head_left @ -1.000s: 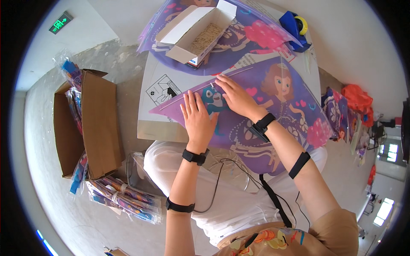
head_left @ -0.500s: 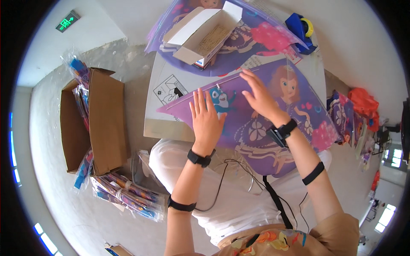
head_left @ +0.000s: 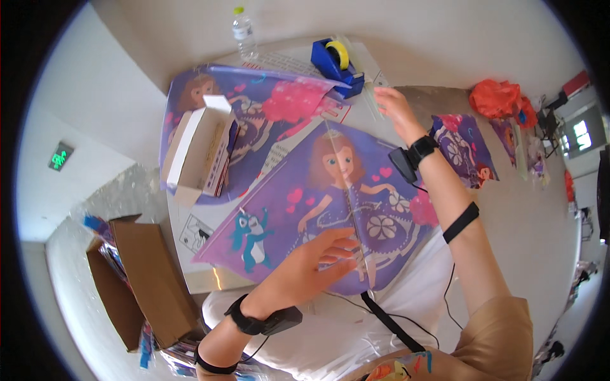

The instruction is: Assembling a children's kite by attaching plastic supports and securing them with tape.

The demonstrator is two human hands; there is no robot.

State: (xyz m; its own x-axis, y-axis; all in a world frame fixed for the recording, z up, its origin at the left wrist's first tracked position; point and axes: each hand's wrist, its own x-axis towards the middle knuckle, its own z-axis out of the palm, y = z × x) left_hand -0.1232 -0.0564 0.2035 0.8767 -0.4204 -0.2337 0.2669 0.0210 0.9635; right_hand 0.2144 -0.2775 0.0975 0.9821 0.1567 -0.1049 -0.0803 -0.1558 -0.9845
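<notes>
At far left, on the floor, a cardboard box (head_left: 152, 279) holds wrapped packages (head_left: 105, 251); on the table (head_left: 183, 216) next to it, a white carton (head_left: 197, 152) rests on a second purple sheet (head_left: 289, 105), which lies flat at the far side; right of that, the nearer purple sheet (head_left: 321, 203) is spread over the table's near part and hangs past its edge towards the person's lap; a thin rod (head_left: 265, 185) lies along its upper-left edge with a small white tab (head_left: 242, 211) by it, so I judge that side done; a line (head_left: 349, 197) runs down its middle, also seemingly in place; the left hand (head_left: 308, 267) is over its lower part, grip released and fingers half-curled, contact unclear; no rod shows along the upper-right edge, so that side looks undone; beyond, a blue tape dispenser (head_left: 327, 66) stands beside clear strips (head_left: 370, 95); the right hand (head_left: 395, 109) is next to them, grip seemingly released, fingers extended; whether they touch the strips I cannot tell.
</notes>
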